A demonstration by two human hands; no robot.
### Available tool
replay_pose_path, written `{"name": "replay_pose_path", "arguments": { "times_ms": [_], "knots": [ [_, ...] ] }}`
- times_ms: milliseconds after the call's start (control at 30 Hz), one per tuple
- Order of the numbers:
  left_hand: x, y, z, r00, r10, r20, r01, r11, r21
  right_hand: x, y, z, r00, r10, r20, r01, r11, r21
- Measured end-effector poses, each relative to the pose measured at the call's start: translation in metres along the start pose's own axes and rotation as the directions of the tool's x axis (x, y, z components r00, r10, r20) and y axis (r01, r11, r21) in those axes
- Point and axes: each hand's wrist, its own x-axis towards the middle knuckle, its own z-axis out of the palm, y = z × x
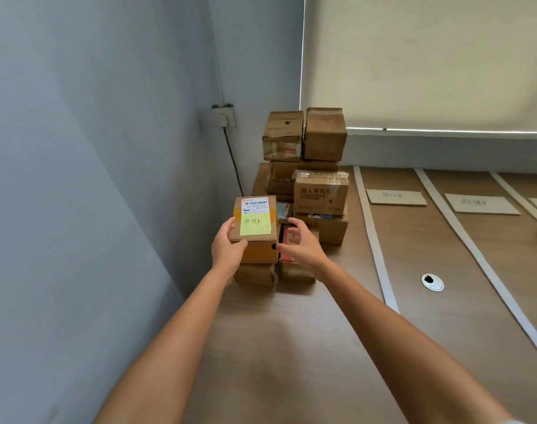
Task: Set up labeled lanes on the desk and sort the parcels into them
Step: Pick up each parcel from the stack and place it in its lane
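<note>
A small cardboard parcel [256, 215] with a shipping label and a yellow sticky note on top sits on the front of a parcel stack [304, 179] in the desk's left corner. My left hand [227, 249] grips its left side and lower front corner. Just to its right, my right hand [300, 244] hovers with fingers spread, not touching it. White tape strips [374, 240] mark lanes across the desk. Two paper lane labels lie at the far end, one [395, 197] in the first lane, another [481, 205] in the second.
A grey wall runs close along the left, with a socket and cable [222, 117] near the corner. A round cable grommet [432, 282] is set into the wooden desk [291, 347] inside the first lane. A drawn blind covers the window behind.
</note>
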Motion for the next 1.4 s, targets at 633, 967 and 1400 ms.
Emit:
{"name": "replay_pose_path", "arguments": {
  "times_ms": [633,967,1400],
  "knots": [
    [0.078,-0.064,0.037,0.978,-0.21,0.01,0.202,0.923,-0.327,0.092,0.054,0.059,0.989,0.113,-0.1,-0.075,0.943,0.324],
    [0.074,-0.057,0.035,0.984,-0.177,-0.011,0.161,0.917,-0.366,0.09,0.052,0.06,0.994,0.056,-0.089,-0.021,0.935,0.353],
    [-0.001,0.04,0.036,0.985,0.167,0.041,-0.143,0.928,-0.345,0.011,-0.009,-0.003,0.959,-0.147,-0.241,0.207,0.947,0.245]
  ]
}}
